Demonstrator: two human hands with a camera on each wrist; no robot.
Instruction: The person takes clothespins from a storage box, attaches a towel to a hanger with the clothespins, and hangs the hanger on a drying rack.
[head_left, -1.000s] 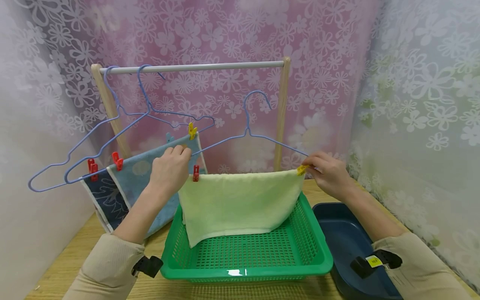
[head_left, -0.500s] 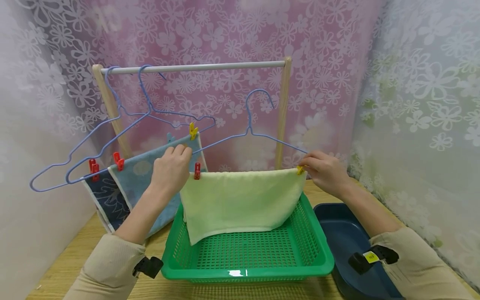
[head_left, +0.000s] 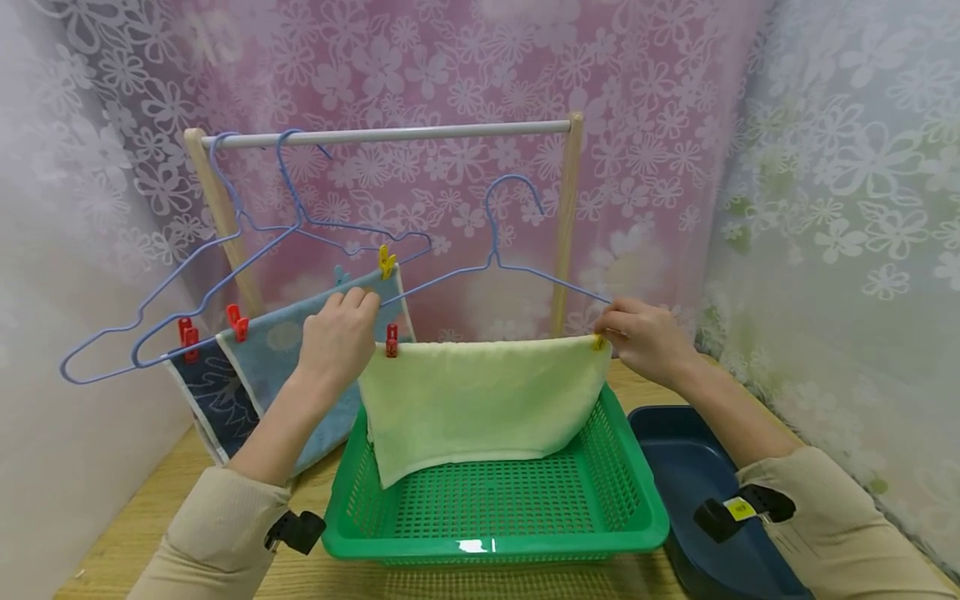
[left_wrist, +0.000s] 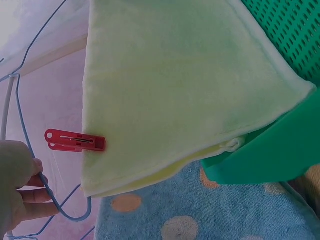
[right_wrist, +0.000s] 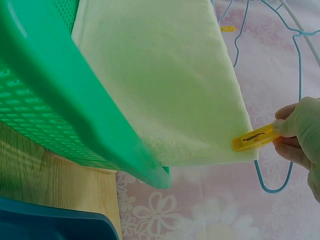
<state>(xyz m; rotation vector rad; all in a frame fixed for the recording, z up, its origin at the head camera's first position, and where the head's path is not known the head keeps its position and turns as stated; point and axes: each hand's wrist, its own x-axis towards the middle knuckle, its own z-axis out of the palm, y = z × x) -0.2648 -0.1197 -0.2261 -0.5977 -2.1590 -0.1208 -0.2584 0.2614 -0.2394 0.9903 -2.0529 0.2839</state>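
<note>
A pale yellow towel (head_left: 480,400) hangs folded over the lower bar of a blue wire hanger (head_left: 491,250), its lower part reaching into the green basket (head_left: 495,546). My left hand (head_left: 337,337) grips the hanger's left end; in the left wrist view the fingers (left_wrist: 37,207) curl round the wire. A red clothespin (left_wrist: 75,141) clamps the towel near that end. At the opposite corner my right hand (head_left: 648,346) pinches a yellow clothespin (right_wrist: 255,137), whose jaws sit over the towel's edge. The right end of the hanger (right_wrist: 272,189) passes behind this hand.
Behind stands a rack with a pale rod (head_left: 435,132) and wooden posts. Two blue hangers at its left carry a light blue towel (head_left: 281,333) and a dark patterned towel (head_left: 217,400), held by clothespins. A dark blue tub (head_left: 682,467) stands right of the basket.
The hanger and towel have risen slightly. My right hand has shifted a little left and up, covering more of the yellow clothespin. The left hand keeps its grip on the hanger.
</note>
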